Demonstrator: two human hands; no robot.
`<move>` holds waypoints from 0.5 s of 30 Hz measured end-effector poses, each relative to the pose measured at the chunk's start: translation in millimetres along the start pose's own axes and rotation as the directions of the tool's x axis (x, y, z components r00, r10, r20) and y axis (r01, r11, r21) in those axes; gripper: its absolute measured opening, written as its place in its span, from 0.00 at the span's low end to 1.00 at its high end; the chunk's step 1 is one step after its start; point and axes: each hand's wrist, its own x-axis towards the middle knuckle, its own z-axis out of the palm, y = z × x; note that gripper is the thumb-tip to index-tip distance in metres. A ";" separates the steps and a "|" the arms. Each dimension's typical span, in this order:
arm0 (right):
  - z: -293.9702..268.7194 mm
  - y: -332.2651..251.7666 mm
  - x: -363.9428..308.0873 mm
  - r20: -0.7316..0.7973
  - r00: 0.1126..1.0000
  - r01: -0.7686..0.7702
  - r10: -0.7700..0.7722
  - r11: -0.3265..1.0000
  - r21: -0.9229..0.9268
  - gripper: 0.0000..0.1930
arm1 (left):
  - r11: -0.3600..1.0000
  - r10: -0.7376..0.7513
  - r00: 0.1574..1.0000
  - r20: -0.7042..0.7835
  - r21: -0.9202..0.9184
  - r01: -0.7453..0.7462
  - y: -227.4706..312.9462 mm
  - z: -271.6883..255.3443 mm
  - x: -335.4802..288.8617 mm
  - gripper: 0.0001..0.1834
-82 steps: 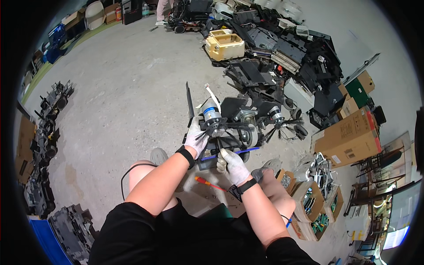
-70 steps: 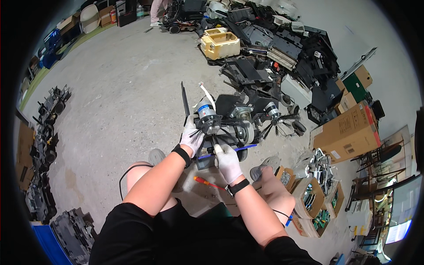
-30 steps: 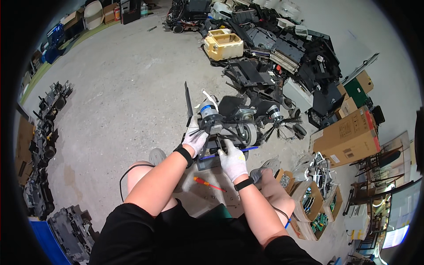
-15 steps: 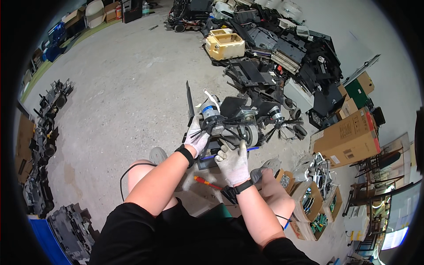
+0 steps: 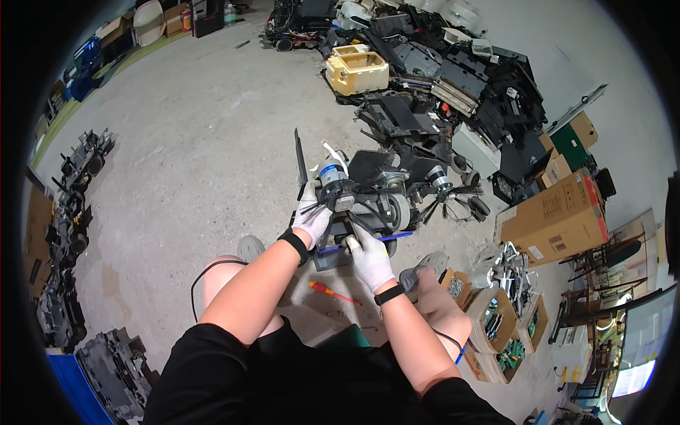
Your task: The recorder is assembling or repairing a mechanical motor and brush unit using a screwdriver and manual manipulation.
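A black wheeled chassis [image 5: 379,205] stands on the floor in front of my feet. It carries a silver motor [image 5: 330,170] with a blue band, a grey caster wheel [image 5: 399,212] and splayed black side brushes [image 5: 445,201]. My left hand [image 5: 312,214], in a white glove, is closed around the chassis's left side beside the motor and a brush. My gloved right hand [image 5: 370,261] grips a dark part at the near edge, thumb apart from the fingertips; its fingertips are partly hidden. Between my legs lies a red and yellow screwdriver [image 5: 334,292].
Dismantled black parts [image 5: 489,85] are heaped at the far right, with a cream plastic housing [image 5: 358,71] in front. Boxes of circuit boards [image 5: 494,319] stand by my right knee, near a large carton [image 5: 552,219]. More chassis parts [image 5: 74,219] line the left side.
My right hand has turned and shifted slightly left, from beside the caster wheel onto a dark part at the near edge. My left hand keeps its hold on the chassis.
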 end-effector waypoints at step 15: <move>-15.4 -41.6 6.4 0.017 0.978 -0.168 0.206 0.843 -0.511 0.16 | 0.993 0.098 0.995 0.036 0.057 -0.100 -7.2 -6.6 5.1 0.27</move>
